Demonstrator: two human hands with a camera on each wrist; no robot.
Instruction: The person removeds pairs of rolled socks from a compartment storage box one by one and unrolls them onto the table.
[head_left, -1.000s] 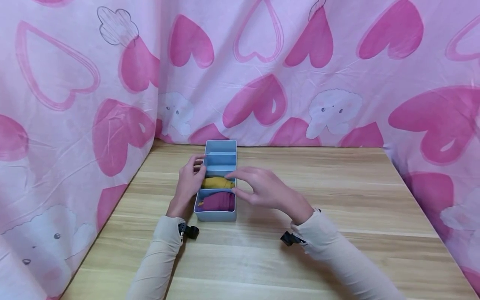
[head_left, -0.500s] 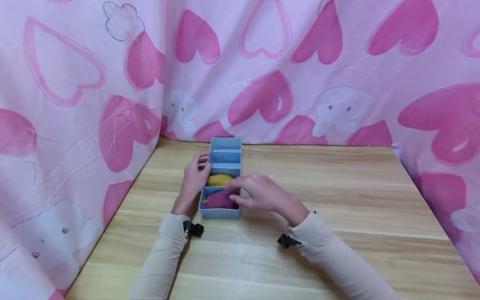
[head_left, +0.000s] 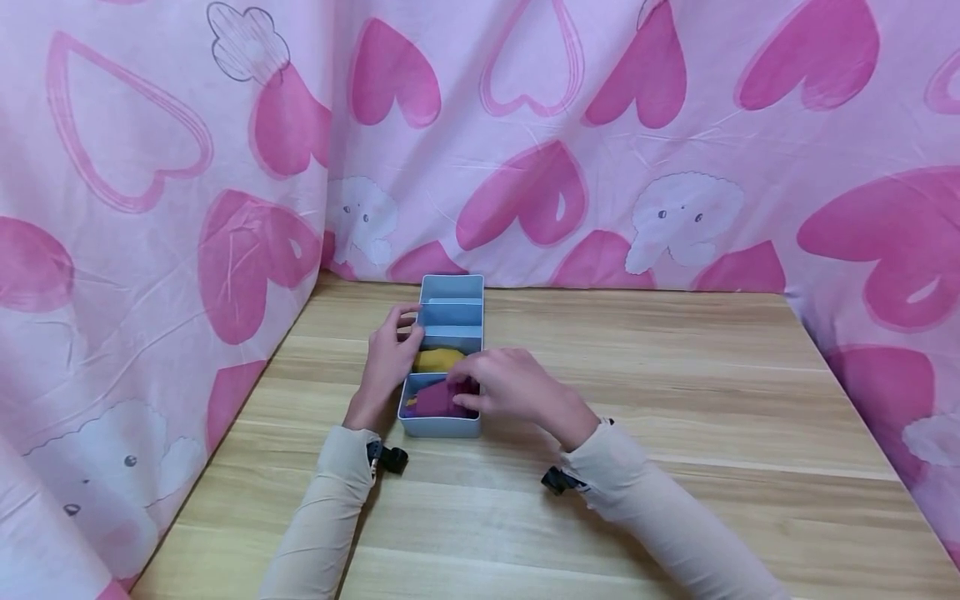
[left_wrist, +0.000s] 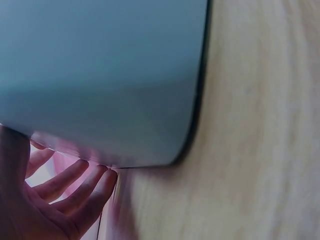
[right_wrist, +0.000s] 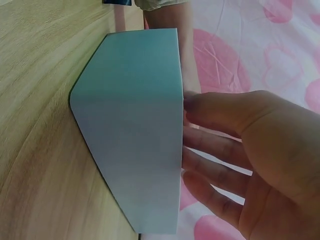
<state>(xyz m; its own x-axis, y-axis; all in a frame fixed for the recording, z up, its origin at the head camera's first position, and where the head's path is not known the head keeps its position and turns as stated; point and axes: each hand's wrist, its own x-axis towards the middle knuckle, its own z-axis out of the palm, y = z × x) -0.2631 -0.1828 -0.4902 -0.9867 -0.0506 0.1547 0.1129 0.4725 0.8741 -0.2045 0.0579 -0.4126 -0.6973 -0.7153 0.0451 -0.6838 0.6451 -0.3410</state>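
Note:
A narrow blue-grey divided box [head_left: 438, 427] stands lengthwise on the table. In its front compartment lies a folded maroon cloth [head_left: 432, 398], with a small yellow patch showing at its left end. A mustard-yellow cloth [head_left: 437, 360] fills the compartment behind. My right hand [head_left: 517, 387] reaches over the box's right rim and pinches the right end of the maroon cloth; its fingertips are hidden inside the box in the right wrist view. My left hand [head_left: 388, 354] rests against the left side, its loosely bent fingers touching the box near the rim, also visible in the left wrist view.
The two rear compartments [head_left: 452, 315] of the box show bare walls and floor. Wood-grain tabletop [head_left: 660, 375] extends to the right and front. A pink heart-patterned curtain [head_left: 525, 200] hangs along the back and both sides. Black wrist cameras [head_left: 557, 481] sit at both cuffs.
My right hand has moved from beside the yellow cloth down onto the maroon one, which has changed from a roll to a flatter shape. The left hand stays at the box.

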